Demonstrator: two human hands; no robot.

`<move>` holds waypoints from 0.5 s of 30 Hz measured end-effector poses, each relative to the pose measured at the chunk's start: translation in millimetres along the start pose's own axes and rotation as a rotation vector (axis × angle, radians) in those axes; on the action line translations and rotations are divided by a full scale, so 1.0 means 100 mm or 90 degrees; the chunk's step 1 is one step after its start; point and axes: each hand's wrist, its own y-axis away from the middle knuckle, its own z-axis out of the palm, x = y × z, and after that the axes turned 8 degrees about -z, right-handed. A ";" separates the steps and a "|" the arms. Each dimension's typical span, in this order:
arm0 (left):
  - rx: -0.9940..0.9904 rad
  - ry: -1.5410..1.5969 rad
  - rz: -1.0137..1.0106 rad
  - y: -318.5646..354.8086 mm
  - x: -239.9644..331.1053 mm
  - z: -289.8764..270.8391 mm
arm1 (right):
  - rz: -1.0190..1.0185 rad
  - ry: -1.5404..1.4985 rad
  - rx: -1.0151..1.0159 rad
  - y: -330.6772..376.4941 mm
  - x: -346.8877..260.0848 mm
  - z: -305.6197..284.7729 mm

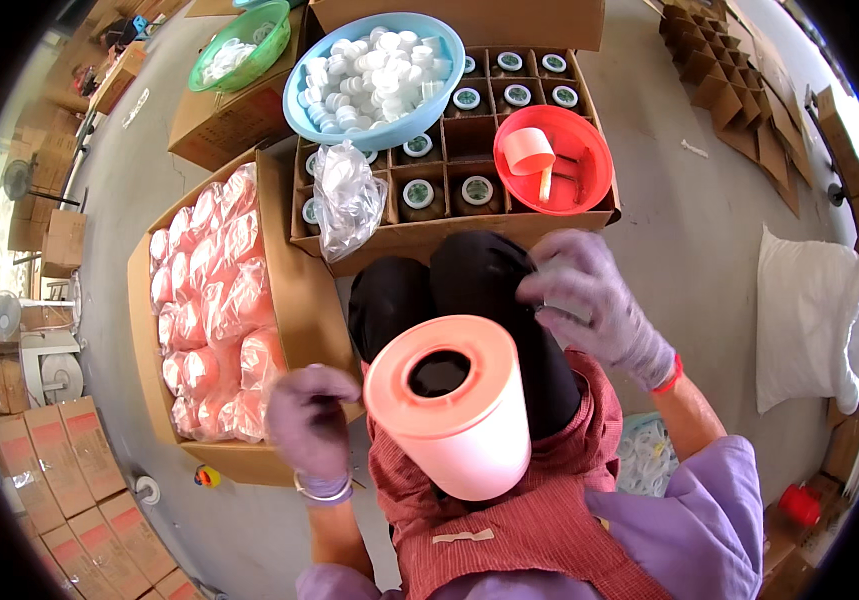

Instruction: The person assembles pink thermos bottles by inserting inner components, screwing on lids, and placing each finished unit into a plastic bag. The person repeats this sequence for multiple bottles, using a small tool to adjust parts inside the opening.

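One blue bowl [419, 125] of caps [381, 72], upper centre, hiding part of a bottle carton [409, 240]; pink tub [459, 440], lower centre, flanked by blurred left hand [311, 425] and curled right hand [589, 295], grips indiscernible.

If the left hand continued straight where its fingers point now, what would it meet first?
Probably the left hand would meet the pink container first, though blur and unclear depth leave some doubt.

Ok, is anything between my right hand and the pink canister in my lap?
Nothing visible: your right hand is raised ahead and to the right of the pink canister, and the dark trouser leg showing in the gap appears to lie beneath, not between.
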 end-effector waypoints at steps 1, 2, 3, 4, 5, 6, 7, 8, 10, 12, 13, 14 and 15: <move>0.011 0.127 0.061 -0.10 0.06 0.05 | 0.026 -0.039 0.016 0.00 -0.06 0.04; 0.137 0.097 0.014 -0.09 0.09 0.28 | 0.052 -0.078 0.031 -0.02 -0.12 0.09; 0.259 0.069 -0.038 -0.16 0.19 0.51 | 0.083 -0.115 0.048 -0.06 -0.19 0.11; 0.146 -0.064 -0.061 -0.20 0.17 0.53 | -0.039 -0.147 -0.005 -0.26 -0.24 0.19; 0.083 -0.092 -0.057 -0.15 0.21 0.57 | 0.006 -0.118 -0.017 -0.24 -0.21 0.17; 0.098 -0.074 -0.069 -0.10 0.24 0.46 | 0.043 -0.088 -0.027 -0.20 -0.14 0.13; 0.106 -0.049 -0.087 0.02 0.25 0.27 | 0.091 -0.056 -0.036 -0.07 -0.09 0.08; 0.225 0.116 -0.057 0.27 0.09 0.01 | 0.206 0.082 0.025 0.14 -0.03 -0.05; 0.224 0.128 -0.068 0.15 0.06 0.01 | 0.331 0.095 0.080 0.26 -0.05 -0.14; 0.142 -0.077 -0.092 -0.11 0.30 0.33 | 0.339 -0.162 0.056 -0.09 -0.36 0.06; 0.000 -0.071 0.014 -0.12 0.25 0.35 | 0.275 -0.095 -0.057 -0.23 -0.43 0.14; -0.079 -0.166 0.022 -0.11 0.33 0.30 | 0.293 -0.092 -0.058 -0.28 -0.43 0.12; -0.162 -0.254 0.029 -0.13 0.40 0.25 | 0.323 -0.055 -0.011 -0.19 -0.38 0.09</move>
